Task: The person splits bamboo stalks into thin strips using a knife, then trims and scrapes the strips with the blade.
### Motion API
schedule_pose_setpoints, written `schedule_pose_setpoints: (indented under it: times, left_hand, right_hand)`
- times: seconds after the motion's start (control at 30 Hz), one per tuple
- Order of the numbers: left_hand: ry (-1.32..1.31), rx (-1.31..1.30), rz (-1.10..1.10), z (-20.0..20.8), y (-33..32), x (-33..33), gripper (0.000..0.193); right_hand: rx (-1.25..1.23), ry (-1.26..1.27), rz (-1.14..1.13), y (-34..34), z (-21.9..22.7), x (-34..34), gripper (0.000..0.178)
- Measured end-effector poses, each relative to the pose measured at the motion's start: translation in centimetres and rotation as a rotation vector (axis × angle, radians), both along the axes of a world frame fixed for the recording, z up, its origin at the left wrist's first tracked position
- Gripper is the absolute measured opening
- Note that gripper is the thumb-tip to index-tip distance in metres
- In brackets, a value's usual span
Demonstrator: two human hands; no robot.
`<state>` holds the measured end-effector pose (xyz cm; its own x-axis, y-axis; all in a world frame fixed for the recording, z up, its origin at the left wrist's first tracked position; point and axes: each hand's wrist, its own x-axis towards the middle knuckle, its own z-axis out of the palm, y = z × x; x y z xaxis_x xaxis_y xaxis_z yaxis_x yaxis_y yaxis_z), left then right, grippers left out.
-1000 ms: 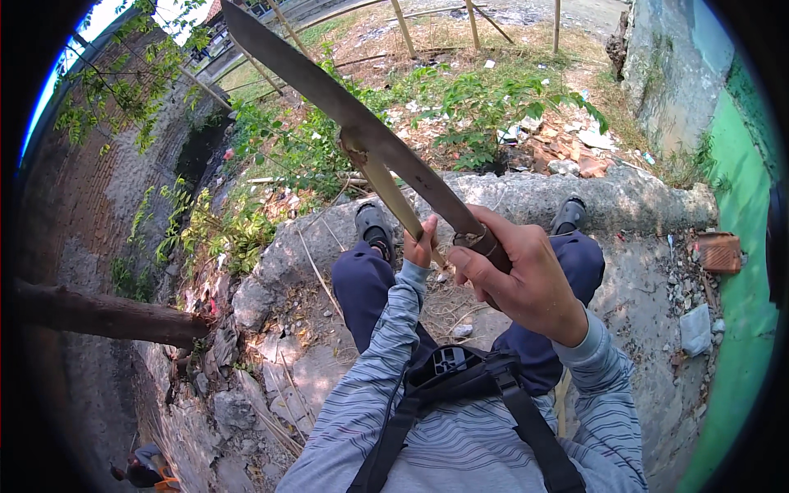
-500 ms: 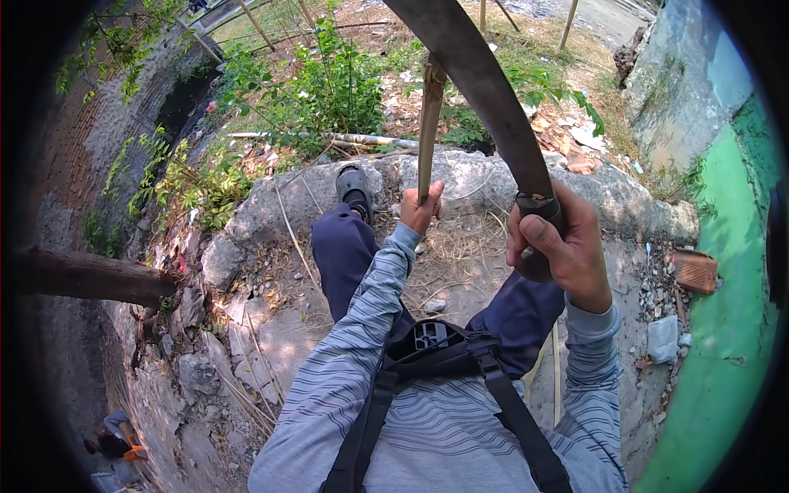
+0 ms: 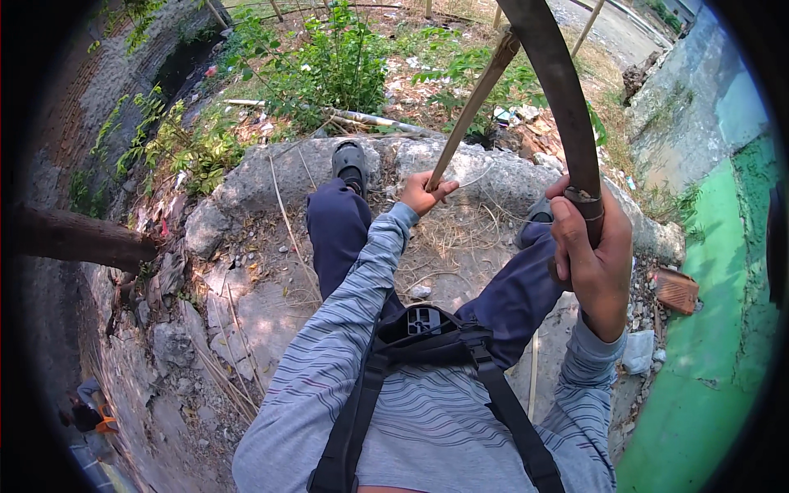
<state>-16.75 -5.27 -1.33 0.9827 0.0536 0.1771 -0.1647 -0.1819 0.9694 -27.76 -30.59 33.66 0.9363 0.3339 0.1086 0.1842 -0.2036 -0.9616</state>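
The left hand (image 3: pixel 426 195) is curled round the lower end of a thin wooden stick (image 3: pixel 474 113), nearer to it than the right; the stick's long axis runs up and rightward from that grip, its far end beside the long blade (image 3: pixel 565 90), contact unclear; the right hand (image 3: pixel 598 255) wraps the blade's handle, the stick lying up and left of it

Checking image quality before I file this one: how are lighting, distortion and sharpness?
Head view: daylight, with sun and shade patching the concrete; head view: black fisheye rim, curve of the large knife perhaps exaggerated by distortion; head view: left hand and right hand look fairly sharp.
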Motion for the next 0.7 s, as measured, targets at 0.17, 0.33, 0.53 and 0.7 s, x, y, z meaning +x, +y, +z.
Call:
schedule_pose_setpoints:
  times: [0.17,0.33,0.53,0.7]
  left_hand:
    - [-0.029,0.069,0.136,-0.9,-2.1,0.0,0.057]
    - [-0.227,0.056,0.358,3.9,-3.5,2.9,0.057]
    - [-0.581,0.133,0.351,13.7,-3.5,9.6,0.056]
    - [-0.269,0.050,0.234,4.2,-5.4,12.2,0.050]
  right_hand:
    - [-0.058,-0.091,-0.005,-1.0,0.1,-1.0,0.015]
    - [0.086,-0.077,-0.070,-1.4,2.0,-1.8,0.018]
    - [0.279,-0.426,-0.244,-1.6,4.1,-2.9,0.028]
    - [-0.020,-0.235,-0.151,-1.1,0.2,-0.3,0.019]
